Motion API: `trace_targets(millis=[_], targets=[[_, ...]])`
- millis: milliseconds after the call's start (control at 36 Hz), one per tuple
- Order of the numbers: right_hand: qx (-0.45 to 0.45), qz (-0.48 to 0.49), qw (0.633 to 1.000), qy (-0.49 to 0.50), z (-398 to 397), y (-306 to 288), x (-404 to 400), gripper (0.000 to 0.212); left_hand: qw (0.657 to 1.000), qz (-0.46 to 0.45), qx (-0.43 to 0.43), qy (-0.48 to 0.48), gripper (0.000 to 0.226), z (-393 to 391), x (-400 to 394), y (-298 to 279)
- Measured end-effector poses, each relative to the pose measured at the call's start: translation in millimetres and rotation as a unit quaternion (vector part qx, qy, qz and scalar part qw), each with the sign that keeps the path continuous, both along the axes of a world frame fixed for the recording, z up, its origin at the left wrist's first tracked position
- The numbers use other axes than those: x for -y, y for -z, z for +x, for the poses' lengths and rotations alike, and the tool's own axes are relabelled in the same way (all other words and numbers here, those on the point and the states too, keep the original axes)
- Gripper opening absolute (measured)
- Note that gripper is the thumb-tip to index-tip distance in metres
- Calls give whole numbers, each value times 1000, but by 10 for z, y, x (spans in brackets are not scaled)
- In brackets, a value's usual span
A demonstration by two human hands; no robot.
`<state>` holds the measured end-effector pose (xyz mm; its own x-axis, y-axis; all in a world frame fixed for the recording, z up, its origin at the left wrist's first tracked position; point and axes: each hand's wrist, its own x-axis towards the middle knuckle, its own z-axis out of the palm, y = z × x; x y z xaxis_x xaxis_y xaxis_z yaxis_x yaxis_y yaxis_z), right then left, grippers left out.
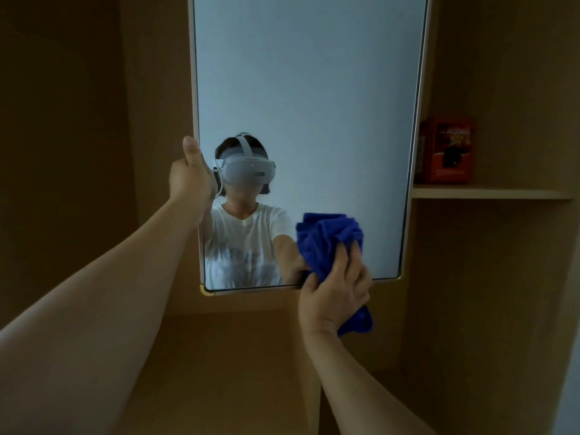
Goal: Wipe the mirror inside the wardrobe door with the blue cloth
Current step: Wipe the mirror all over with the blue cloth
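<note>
Blue cloth point(326, 240): deep royal blue, plush and fuzzy, bunched into a crumpled wad with thick folds; pressed against the lower right part of the mirror glass, one tail hanging out below the palm.
Mirror point(307, 89): tall rectangular pane with a thin dark edge and pale frame, brass-coloured rounded corners at the bottom; mounted on a tan wooden wardrobe panel; glass pale grey-blue, reflecting a person in a white T-shirt and white headset.
Right hand point(335, 293): grip clenched round the cloth, fingers curled over the wad, knuckles toward the camera, overlapping the mirror's bottom edge.
Left hand point(191, 177): grasping the mirror's left frame edge, thumb up along the front of the frame, fingers wrapped behind and out of sight; arm stretched out from lower left.
Wardrobe interior point(78, 152): tan wood panels, dim light.
Shelf point(489, 193): pale wooden board right of the mirror.
Red box point(445, 150): standing on the shelf, just beside the mirror's right edge; printing too blurred to read.
</note>
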<state>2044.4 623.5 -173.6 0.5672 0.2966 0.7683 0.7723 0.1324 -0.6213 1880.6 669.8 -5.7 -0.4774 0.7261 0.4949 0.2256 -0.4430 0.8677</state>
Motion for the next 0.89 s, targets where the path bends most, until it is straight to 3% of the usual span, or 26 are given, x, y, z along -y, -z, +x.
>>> trace_targets(millis=[333,472,556,722,889], targets=[[283,21,958,-32,-169,-233,23,68,999,-26,3,25,45,-3,51,-1],[277,56,957,-65,-273,-794,14,70,998,-40,-4,54,47,-31,102,-13],[330,69,940,-58,-343,-993,-16,62,996,-53,-21,62,52,-45,121,-24],[489,122,861,-71,-465,-693,-94,51,995,-75,-20,68,58,-63,150,-38],[473,127,865,-108,-619,-500,-89,44,996,-75,2,54,58,-43,166,-47]])
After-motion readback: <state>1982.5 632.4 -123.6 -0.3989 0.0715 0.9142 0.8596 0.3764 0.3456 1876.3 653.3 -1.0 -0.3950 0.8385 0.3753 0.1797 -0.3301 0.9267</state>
